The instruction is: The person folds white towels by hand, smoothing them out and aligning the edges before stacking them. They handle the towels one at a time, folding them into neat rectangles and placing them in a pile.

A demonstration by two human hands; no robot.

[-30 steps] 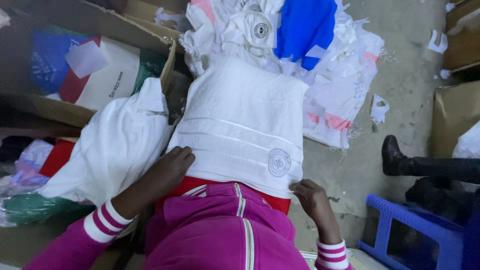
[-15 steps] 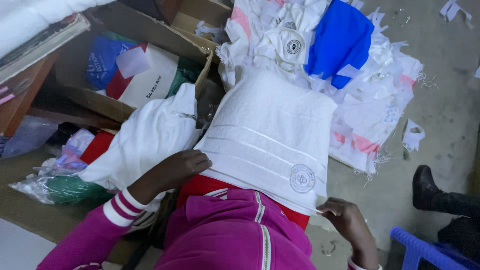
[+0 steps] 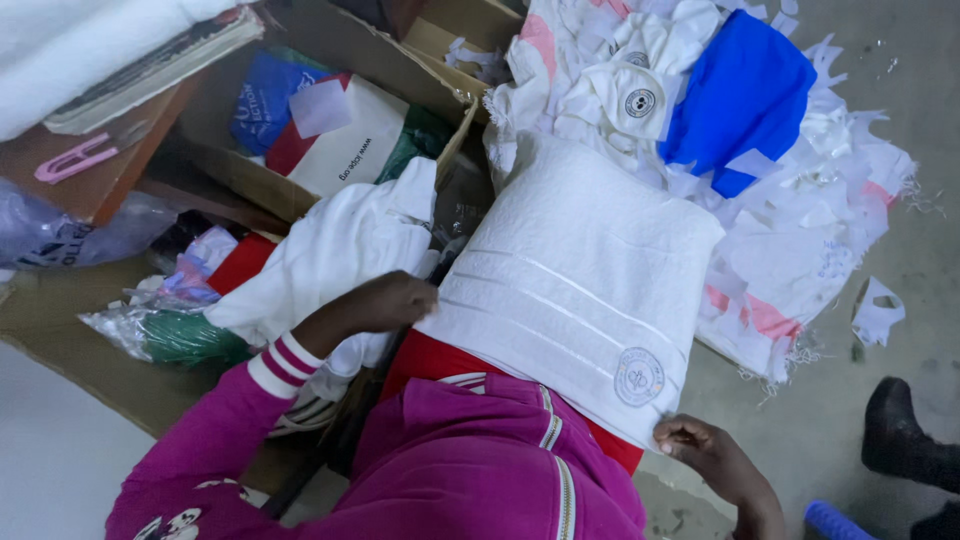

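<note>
I hold a folded white towel on my lap, over a red cloth. My left hand presses on its left edge, fingers curled on the fabric. My right hand pinches the lower right corner, near the round grey badge. My hands are well apart. Beyond the towel, a pile of white cloth pieces lies on the floor with a blue cloth on it. A cardboard box stands on my left.
</note>
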